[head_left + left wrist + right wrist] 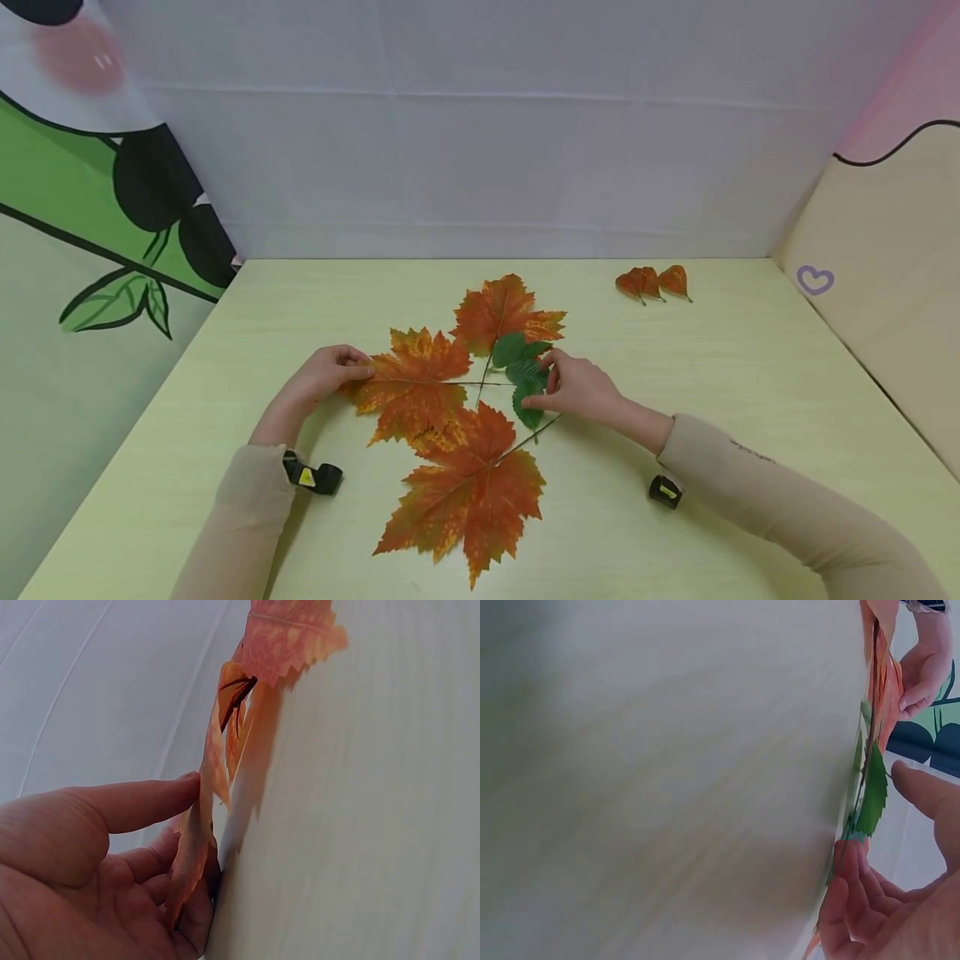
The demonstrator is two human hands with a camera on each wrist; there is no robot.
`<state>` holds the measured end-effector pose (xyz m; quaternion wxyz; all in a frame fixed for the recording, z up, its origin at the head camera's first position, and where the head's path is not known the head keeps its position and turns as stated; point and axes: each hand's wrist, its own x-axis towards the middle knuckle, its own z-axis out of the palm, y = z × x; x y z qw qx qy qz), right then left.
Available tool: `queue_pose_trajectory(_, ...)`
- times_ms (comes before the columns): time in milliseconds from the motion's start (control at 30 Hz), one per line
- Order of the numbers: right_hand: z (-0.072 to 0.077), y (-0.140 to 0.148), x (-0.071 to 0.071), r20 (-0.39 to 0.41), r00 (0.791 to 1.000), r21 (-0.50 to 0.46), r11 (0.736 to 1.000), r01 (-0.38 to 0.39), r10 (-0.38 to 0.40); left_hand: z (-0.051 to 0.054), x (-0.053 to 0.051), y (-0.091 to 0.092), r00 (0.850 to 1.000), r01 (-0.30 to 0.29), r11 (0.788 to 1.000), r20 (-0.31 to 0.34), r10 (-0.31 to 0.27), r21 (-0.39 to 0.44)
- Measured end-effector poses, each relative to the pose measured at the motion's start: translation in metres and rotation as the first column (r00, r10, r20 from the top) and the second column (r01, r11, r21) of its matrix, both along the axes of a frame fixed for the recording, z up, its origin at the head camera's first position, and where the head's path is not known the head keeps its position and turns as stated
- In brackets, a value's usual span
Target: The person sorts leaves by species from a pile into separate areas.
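Pinched between thumb and fingers of the left hand (326,379) we see the outer edge of a broad orange leaf (412,371), the fingers tucked beneath it. At the right hand (588,390) the thumb and fingers stand apart about a cluster of green leaves (525,372) — whether they pinch one, we cannot tell.

Nearest us on the pale table (712,358) lies the front maple leaf (483,496), its upper edge meeting the held one and its stem slanting toward the right hand. Midway back, we note the held leaf's stem running rightward to the green cluster. Farther on lies the rear maple leaf (498,312), whose stem crosses that stem — the green cluster overlaps its lower right. Near the far edge, to the right, we find three small orange leaves (649,282), before a pale grey backdrop (510,167).
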<state>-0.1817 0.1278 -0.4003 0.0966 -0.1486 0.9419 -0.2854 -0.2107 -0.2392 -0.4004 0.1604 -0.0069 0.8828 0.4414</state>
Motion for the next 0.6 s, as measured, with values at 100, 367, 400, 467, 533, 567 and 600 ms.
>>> queue_pose_trajectory(100,-0.0013,-0.0039,0.0014,0.003,1.000,0.015,1.000,0.005,-0.005,-0.0002,-0.0005,-0.0009,1.000,-0.004,1.000,0.000,0.004,-0.001)
queue_pose_trajectory(367,-0.0010,-0.0054,0.0040,0.026,1.000,-0.078,0.997,0.012,-0.010,-0.0038,-0.0031,-0.0013,1.000,-0.007,1.000,-0.004,0.007,0.005)
queue_pose_trajectory(400,-0.0008,-0.0049,0.0037,0.036,0.999,-0.096,0.995,0.018,-0.015,-0.0042,-0.0030,-0.0015,1.000,-0.002,1.000,-0.008,0.002,0.007)
queue_pose_trajectory(467,-0.0010,-0.0039,0.0025,0.062,0.998,-0.129,0.991,0.040,-0.032,-0.0040,-0.0026,-0.0015,1.000,-0.005,1.000,-0.005,0.005,0.005)
queue_pose_trajectory(533,-0.0010,-0.0022,0.0007,0.083,0.996,-0.156,0.986,0.055,-0.042,-0.0043,-0.0025,-0.0019,1.000,-0.006,1.000,-0.003,0.006,0.006)
queue_pose_trajectory(567,-0.0003,-0.0013,-0.0001,0.094,0.994,-0.166,0.984,0.063,-0.047,-0.0044,-0.0024,-0.0021,1.000,-0.008,1.000,-0.003,0.008,0.007)
queue_pose_trajectory(600,0.0002,-0.0002,-0.0011,0.097,0.994,-0.169,0.983,0.069,-0.053,-0.0046,-0.0024,-0.0023,1.000,-0.007,1.000,-0.003,0.007,0.007)
